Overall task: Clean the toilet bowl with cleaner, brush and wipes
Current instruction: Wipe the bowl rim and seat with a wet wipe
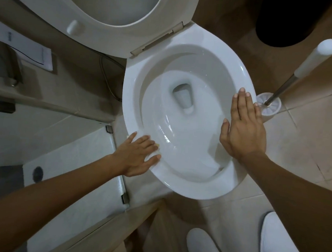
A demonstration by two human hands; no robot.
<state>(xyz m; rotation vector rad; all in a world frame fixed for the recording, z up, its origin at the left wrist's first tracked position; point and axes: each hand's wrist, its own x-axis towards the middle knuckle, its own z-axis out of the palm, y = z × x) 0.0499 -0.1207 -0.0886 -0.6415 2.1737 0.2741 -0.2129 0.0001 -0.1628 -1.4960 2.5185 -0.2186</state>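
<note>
Both hands [137, 155] [243, 129] flat on toilet rim [178, 189]

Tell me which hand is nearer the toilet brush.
Right. The right hand lies flat on the bowl rim, its fingertips just short of the toilet brush holder. The left hand presses a wipe on the opposite rim.
</note>
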